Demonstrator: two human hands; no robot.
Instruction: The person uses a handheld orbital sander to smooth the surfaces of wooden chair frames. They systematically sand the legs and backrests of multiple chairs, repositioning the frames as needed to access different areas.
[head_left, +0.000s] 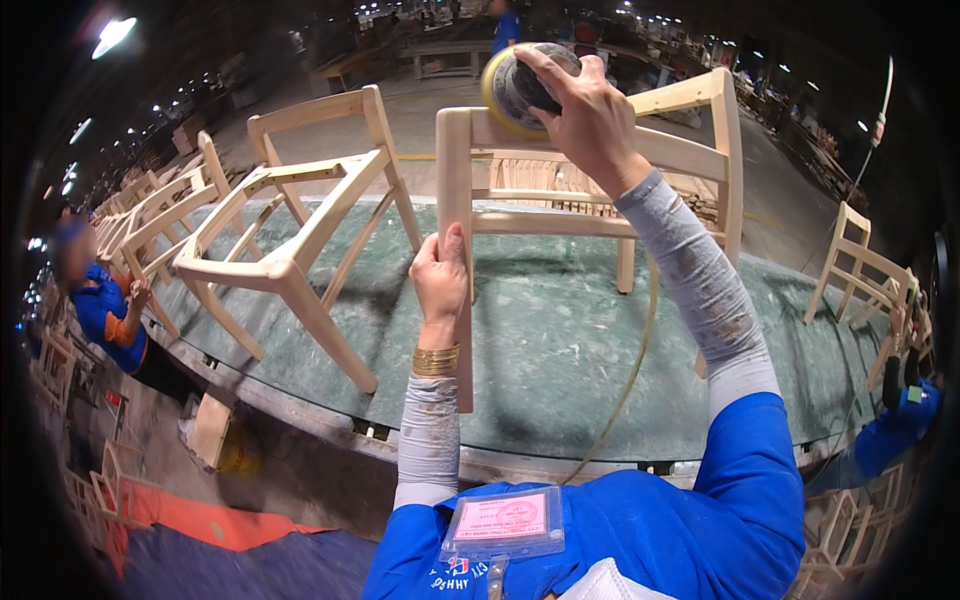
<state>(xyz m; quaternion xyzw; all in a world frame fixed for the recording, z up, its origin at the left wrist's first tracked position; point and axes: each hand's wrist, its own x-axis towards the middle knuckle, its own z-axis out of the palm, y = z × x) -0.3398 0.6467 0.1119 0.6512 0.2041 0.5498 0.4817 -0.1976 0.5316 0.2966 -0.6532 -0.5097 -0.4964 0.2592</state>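
An unfinished pale wooden chair frame stands on the green work surface in front of me. My left hand wraps round its left upright, with the thumb pointing up along the wood. My right hand grips a round hand-held sander with a dark body and a yellow-edged pad. The sander is tilted on edge at the top left corner of the chair's upper rail; whether its pad touches the wood cannot be told. A thin yellowish hose runs down beneath my right forearm and across the surface.
A second chair frame stands close on the left, with several more behind it. The green surface has a raised front edge. A worker in blue is at the far left, another at the right beside a chair frame.
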